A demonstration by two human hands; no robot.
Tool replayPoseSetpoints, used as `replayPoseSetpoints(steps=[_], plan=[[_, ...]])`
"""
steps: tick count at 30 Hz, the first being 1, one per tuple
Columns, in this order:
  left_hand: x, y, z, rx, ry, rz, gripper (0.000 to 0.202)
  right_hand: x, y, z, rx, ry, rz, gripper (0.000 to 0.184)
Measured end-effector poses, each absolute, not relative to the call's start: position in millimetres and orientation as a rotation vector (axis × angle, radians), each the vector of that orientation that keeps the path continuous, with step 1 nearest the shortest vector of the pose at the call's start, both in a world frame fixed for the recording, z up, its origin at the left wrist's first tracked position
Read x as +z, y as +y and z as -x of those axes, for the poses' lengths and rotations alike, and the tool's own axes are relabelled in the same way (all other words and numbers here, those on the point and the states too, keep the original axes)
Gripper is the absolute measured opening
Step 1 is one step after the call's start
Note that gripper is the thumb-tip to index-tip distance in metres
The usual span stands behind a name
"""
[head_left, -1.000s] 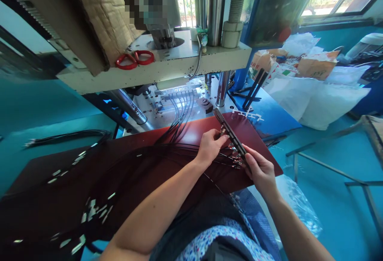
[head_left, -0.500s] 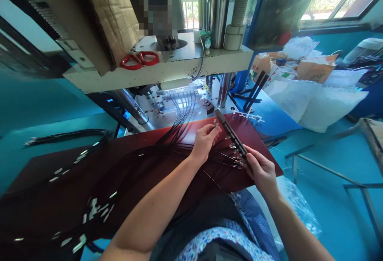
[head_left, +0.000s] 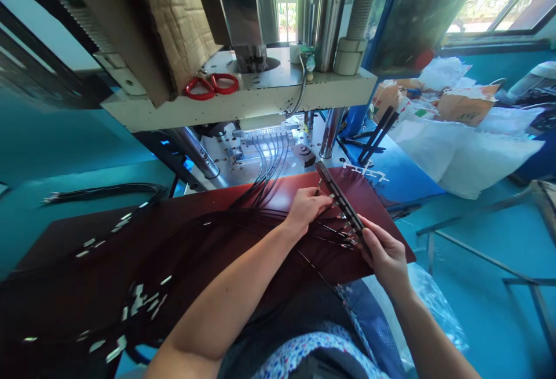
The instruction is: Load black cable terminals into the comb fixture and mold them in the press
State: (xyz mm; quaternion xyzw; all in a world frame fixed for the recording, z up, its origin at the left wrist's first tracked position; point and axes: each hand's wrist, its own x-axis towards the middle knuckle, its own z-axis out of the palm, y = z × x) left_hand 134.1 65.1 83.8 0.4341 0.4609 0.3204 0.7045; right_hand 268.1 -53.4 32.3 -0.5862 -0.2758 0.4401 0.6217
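My right hand [head_left: 384,247] grips the lower end of a long dark metal bar [head_left: 339,196], held slanting above the board. Several thin black cables with small metal ends [head_left: 346,239] run to the bar's lower left side. My left hand [head_left: 306,208] is closed in a pinch against the bar's left edge, at a small light-coloured cable end. The fingers partly hide this piece. More black cables [head_left: 264,182] lead from a clear and metal mould [head_left: 267,146] in the press toward the board.
The dark red board [head_left: 217,263] carries bundled cables with white tags [head_left: 139,298]. Red-handled scissors [head_left: 211,86] rest on the press plate [head_left: 243,104]. Black-handled tools [head_left: 379,135] and a white branched plastic piece [head_left: 366,171] lie right, beside white bags [head_left: 473,153].
My left hand has moved right, bringing the cable end from apart to the bar's edge. My right hand still holds the bar. The whole view has shifted slightly.
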Motion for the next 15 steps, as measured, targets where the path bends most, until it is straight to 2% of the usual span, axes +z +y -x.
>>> replayPoseSetpoints(steps=[9,15], plan=[[72,74,-131,0.669,0.958,-0.996,0.015,18,-54,-274,0.911,-0.952,1.444,0.043],[56,81,-127,0.970,1.001,-1.239,0.021,30,-52,-269,0.989,-0.704,1.436,0.044]])
